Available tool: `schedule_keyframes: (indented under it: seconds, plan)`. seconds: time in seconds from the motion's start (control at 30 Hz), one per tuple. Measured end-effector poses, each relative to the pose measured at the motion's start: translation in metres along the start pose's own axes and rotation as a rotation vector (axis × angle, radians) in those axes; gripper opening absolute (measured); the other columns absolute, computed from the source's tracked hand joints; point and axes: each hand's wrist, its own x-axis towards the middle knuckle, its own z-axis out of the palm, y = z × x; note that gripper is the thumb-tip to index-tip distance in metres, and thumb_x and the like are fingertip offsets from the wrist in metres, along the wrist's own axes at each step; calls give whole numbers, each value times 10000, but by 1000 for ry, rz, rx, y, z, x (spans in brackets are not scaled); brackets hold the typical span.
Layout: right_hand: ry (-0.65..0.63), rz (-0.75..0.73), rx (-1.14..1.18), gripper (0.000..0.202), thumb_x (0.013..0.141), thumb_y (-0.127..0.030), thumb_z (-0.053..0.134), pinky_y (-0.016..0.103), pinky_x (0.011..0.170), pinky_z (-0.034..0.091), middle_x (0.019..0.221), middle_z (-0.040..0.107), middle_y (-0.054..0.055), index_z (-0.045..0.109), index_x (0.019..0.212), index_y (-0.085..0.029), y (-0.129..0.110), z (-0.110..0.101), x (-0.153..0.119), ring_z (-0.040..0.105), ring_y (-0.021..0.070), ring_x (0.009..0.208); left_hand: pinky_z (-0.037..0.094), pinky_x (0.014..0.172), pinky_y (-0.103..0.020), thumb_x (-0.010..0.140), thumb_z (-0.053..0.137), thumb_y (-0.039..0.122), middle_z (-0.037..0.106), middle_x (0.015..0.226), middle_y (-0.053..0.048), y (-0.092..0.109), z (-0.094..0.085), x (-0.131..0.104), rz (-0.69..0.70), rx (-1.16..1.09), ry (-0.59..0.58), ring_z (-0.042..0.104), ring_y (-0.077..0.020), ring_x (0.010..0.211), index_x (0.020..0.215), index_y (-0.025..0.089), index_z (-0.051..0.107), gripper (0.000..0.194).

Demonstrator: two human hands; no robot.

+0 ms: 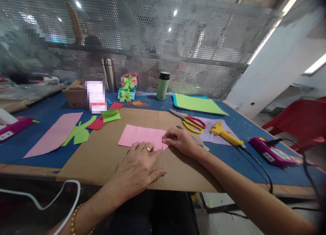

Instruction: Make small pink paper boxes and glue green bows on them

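Note:
A pink paper sheet (139,135) lies on a brown cardboard sheet (102,163) in front of me. My left hand (141,163) rests on the paper's near edge, its thumb held apart and its fingertips partly hidden. At the paper's right end, my right hand (179,140) pinches a narrow pink flap between thumb and fingers. Scissors (189,121) with red and yellow handles lie just beyond the right hand. A yellow glue gun (225,133) rests farther right on pale purple paper (207,135).
On the left lie a pink strip (56,133), green cutouts (83,131) and red paper (96,123). Behind stand a cardboard box (74,94), a steel flask (109,75), paper bow pieces (127,89), a green tumbler (163,86) and green sheets (198,104). A purple power strip (271,153) sits right.

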Motion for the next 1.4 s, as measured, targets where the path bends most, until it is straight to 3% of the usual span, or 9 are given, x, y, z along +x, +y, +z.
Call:
schedule_keyframes:
  seconds: [0.4,0.67,1.07,1.4]
  plan:
    - [0,4,28,92,827,-302,722,252,610,392,738,702,0,737,841,-212,-1,0,-2,578,135,651,396,962,-507,952,496,554,556,1181,-129,2,-2,1,-3,0,-8,501,-301,1072,1389,200,548,565]
    - [-25,-18,61,88,854,-248,660,258,662,433,849,733,15,732,884,-208,-2,-5,-8,629,144,728,415,933,-504,943,537,517,562,1171,-128,2,-2,1,3,14,-2,502,-304,1064,1362,191,564,531]
    - [26,38,57,87,811,-272,714,250,639,426,756,722,2,738,865,-208,4,2,-3,619,135,682,411,934,-500,948,531,513,557,1175,-127,3,-4,1,3,9,-18,499,-308,1074,1371,201,554,527]
    - [-9,23,20,125,832,-302,696,242,614,396,792,707,18,713,901,-198,7,3,-2,594,137,697,360,962,-500,919,584,534,628,1263,-123,2,-2,5,80,29,20,525,-309,1097,1310,132,570,561]
